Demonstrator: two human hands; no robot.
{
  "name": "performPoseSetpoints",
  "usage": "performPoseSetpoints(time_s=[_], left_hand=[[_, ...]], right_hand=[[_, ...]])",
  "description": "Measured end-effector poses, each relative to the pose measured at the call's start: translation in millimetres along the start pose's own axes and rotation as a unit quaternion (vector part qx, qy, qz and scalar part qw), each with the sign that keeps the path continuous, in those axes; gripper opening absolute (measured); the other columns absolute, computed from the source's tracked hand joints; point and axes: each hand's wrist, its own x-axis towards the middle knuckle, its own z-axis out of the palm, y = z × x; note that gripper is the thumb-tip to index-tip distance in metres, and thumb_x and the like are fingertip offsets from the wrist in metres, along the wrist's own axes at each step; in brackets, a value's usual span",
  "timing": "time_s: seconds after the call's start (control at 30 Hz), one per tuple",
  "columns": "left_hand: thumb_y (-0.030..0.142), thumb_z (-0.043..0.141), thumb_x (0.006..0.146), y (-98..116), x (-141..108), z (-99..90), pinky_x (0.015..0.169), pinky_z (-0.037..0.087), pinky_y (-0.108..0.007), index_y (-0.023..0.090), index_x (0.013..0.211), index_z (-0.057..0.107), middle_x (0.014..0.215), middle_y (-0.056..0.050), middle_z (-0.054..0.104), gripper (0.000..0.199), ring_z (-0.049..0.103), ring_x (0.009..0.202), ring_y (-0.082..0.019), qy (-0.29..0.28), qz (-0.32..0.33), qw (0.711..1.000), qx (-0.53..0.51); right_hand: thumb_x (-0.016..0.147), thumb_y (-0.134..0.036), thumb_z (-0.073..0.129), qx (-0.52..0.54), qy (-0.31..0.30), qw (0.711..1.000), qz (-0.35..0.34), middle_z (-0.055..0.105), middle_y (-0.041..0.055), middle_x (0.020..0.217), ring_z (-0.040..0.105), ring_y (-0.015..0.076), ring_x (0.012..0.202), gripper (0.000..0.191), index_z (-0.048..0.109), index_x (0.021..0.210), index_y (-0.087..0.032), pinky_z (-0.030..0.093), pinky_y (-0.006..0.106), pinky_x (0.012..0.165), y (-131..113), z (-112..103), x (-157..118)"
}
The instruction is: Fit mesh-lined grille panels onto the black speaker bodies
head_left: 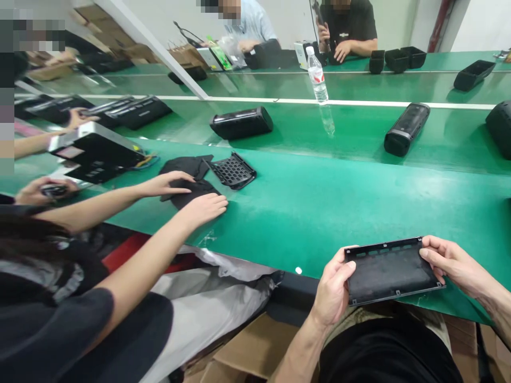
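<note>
Evidently, the left fingers [346,272] and right fingers [433,258], closed on opposite ends, hold a shallow black rectangular plastic panel [389,272] between them, which could drop if either grip slips off its narrow rim.

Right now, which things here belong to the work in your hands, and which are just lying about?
In the work:
- black panel, left hand and right hand gripping its ends

Probably just lying about:
- water bottle
- small white piece
- rounded black unit, though possibly related
</note>
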Motion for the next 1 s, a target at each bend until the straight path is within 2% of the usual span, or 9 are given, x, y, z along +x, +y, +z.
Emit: performPoseSetpoints(time_s=[0.2,0.33,0.5,0.67,1.0], left_hand=[[0.037,0.090,0.072,-2.3,-0.6,1.1,0.089,0.057,-0.038,0.015,0.106,0.075,0.098,-0.010,0.083,0.043,0.077,0.098,-0.031,-0.012,0.002,1.000,0.001],[0.035,0.087,0.073,-2.7,-0.9,2.7,0.087,0.055,-0.036,0.015,0.105,0.075,0.096,-0.010,0.082,0.039,0.076,0.095,-0.029,-0.013,0.007,1.000,-0.002],[0.030,0.082,0.071,-3.7,-0.6,1.0,0.077,0.051,-0.030,0.015,0.103,0.076,0.092,-0.008,0.080,0.035,0.072,0.084,-0.024,-0.006,0.014,1.000,-0.011],[0.029,0.077,0.071,-5.3,0.2,-1.7,0.076,0.049,-0.031,0.016,0.105,0.075,0.090,-0.007,0.079,0.037,0.070,0.082,-0.024,-0.005,0.010,1.000,-0.012],[0.026,0.074,0.068,-4.8,1.3,-1.0,0.096,0.054,-0.039,0.016,0.100,0.076,0.095,-0.009,0.080,0.034,0.073,0.105,-0.033,-0.010,0.017,1.000,-0.021]], right_hand=[[0.074,-0.081,0.082,0.012,-0.001,1.000,0.009,0.048,-0.0099,0.058,0.043,0.0072,0.043,0.068,0.056,0.097,-0.022,0.033,0.022,0.045,8.2,-3.5,0.2],[0.075,-0.078,0.083,0.024,-0.003,1.000,0.014,0.049,-0.0095,0.060,0.044,0.0078,0.044,0.067,0.056,0.100,-0.022,0.033,0.023,0.045,13.7,-4.9,1.7],[0.073,-0.080,0.084,0.026,0.005,0.999,0.019,0.047,-0.0102,0.058,0.043,0.0080,0.043,0.070,0.056,0.101,-0.022,0.031,0.023,0.045,14.3,-5.4,2.1],[0.073,-0.081,0.083,0.020,0.007,1.000,0.022,0.047,-0.0103,0.055,0.042,0.0084,0.043,0.071,0.057,0.103,-0.021,0.032,0.023,0.046,17.0,-5.9,0.5],[0.074,-0.078,0.084,0.024,0.016,0.999,0.022,0.050,-0.0087,0.055,0.043,0.0100,0.044,0.068,0.059,0.104,-0.022,0.034,0.025,0.046,20.3,-6.4,1.2]])
